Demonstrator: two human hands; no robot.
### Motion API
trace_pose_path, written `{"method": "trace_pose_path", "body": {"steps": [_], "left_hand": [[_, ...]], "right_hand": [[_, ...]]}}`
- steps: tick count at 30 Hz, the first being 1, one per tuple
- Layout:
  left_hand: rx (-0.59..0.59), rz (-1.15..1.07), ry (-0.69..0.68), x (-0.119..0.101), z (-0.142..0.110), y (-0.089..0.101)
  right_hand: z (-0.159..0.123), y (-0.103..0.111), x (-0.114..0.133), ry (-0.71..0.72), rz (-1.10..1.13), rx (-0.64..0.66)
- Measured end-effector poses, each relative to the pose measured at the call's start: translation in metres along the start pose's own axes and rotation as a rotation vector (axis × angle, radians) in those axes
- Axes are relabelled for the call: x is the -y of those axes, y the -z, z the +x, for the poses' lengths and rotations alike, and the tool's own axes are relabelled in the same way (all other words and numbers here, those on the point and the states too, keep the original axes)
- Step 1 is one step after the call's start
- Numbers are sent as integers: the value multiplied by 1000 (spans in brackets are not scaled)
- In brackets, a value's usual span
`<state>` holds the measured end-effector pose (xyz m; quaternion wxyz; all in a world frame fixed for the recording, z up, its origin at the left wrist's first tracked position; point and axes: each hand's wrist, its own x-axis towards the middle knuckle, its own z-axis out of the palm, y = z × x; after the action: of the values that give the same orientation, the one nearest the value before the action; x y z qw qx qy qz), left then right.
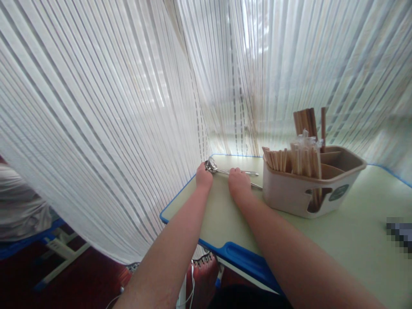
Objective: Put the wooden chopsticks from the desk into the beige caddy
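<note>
At the far corner of the pale green table, long-handled metal ladles (211,165) lie together, their shiny round heads to the left and thin handles pointing right. One head seems to have slots. My left hand (203,175) is closed around the heads' near side; its fingertips are mostly hidden. Over the handles, my right hand (238,182) has its fingers curled down on them, and the handle ends stick out past it toward the caddy. How many ladles there are, I cannot tell.
A beige compartment caddy (289,195) right of my right hand holds wooden chopsticks (304,122) and wrapped chopsticks (304,159). White string curtains (144,107) hang along the table's far and left sides. A blue edge tray (247,257) is in front; a blurred dark object (401,231) lies right.
</note>
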<state>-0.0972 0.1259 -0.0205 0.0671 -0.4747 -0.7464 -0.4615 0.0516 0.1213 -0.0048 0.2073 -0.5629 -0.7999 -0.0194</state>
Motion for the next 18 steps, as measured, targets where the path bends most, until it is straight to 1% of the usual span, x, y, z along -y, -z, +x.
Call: {"method": "trace_pose_path", "body": {"steps": [5,9,13,15,18], "left_hand": [[24,-14,-17,1,-1,1],[9,3,-3,-3,-4,4],[30,17,19,-7,-5,8],[-35,46,13,-8,-5,10],[-205,-5,-48,-13,-8,16]], "right_hand": [[1,-1,0,-13,26,-13],[3,-1,0,-8,45,-65],[2,2,1,-3,53,-121],[1,4,1,8,49,-154],[-1,7,1,38,42,-217]]}}
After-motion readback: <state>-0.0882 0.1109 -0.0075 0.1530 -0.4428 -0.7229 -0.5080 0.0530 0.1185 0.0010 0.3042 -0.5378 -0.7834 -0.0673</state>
